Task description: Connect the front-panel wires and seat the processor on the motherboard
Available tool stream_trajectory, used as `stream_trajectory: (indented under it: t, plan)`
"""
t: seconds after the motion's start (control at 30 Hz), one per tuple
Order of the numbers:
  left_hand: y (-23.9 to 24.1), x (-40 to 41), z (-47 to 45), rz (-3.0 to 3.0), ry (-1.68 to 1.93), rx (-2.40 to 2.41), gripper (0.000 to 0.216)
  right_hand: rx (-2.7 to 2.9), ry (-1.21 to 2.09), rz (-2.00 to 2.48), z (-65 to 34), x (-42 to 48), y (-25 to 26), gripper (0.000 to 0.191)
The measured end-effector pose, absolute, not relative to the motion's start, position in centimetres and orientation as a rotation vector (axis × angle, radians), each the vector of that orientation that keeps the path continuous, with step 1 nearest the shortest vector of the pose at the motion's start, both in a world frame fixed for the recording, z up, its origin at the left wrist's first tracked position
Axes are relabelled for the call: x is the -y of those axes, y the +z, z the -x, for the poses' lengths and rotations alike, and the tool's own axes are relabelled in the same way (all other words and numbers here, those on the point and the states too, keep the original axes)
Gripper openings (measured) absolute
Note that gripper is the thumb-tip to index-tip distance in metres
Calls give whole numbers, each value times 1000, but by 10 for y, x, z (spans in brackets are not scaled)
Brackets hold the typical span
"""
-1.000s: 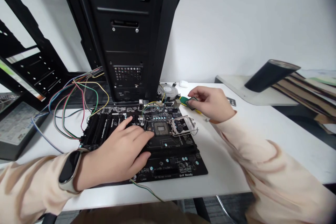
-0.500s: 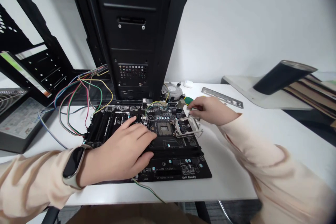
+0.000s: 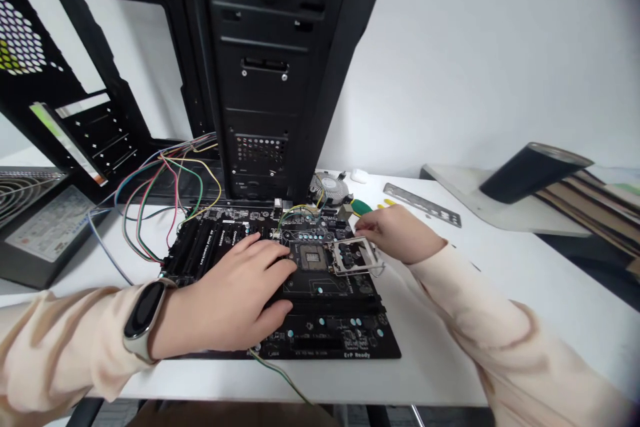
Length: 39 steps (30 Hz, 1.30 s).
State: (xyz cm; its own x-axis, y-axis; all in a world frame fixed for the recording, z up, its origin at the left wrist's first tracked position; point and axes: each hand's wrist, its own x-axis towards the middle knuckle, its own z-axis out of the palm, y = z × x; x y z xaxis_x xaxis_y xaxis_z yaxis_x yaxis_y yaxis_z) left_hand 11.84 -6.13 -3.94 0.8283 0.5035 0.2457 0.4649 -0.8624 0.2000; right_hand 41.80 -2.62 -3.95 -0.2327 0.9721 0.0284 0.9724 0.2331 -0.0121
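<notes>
A black motherboard (image 3: 330,340) lies flat on the white table. My left hand (image 3: 240,293) rests palm down across its left and middle part, fingers spread, covering some slots. Right of those fingertips is the bare CPU socket (image 3: 311,257). The socket's metal load plate (image 3: 373,255) is swung out to the right on its hinge. At the upper right corner of that plate, my right hand (image 3: 397,232) has its fingers pinched together on the plate's edge. The thumb and inner fingertips are partly hidden.
A black computer case (image 3: 270,103) towers behind the board, with coloured wires (image 3: 175,177) trailing from it. A power supply (image 3: 50,230) stands left. Behind the board are a CPU fan (image 3: 330,187) and a green screwdriver handle (image 3: 360,207). An I/O shield (image 3: 423,203) lies right.
My right hand has come lower, from above the load plate to its upper edge. The left hand stays on the board. The camera view has shifted slightly.
</notes>
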Motion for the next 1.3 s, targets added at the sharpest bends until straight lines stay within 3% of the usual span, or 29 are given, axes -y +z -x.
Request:
stream_trajectory:
  t: [0.23, 0.4, 0.73, 0.9, 1.13, 1.3]
  plan:
    - [-40, 62, -119, -2800, 394, -804, 20, 2262, -227, 1633, -395, 47, -9, 22]
    - [-46, 62, -119, -2809, 474, -828, 33, 2441, -117, 1312, -339, 58, 3, 21]
    - [-58, 60, -120, -2909, 453, -824, 50, 2716, -260, 1818, -274, 38, -18, 27]
    - [-59, 60, -120, -2945, 504, -819, 46, 2609, -60, 1688, -281, 32, -26, 34]
    - [-56, 61, -121, -2958, 514, -813, 35, 2228, 494, 1426, -291, 20, -41, 21]
    - [-54, 60, -121, -2951, 471, -844, 33, 2164, 471, 1386, -291, 20, -45, 10]
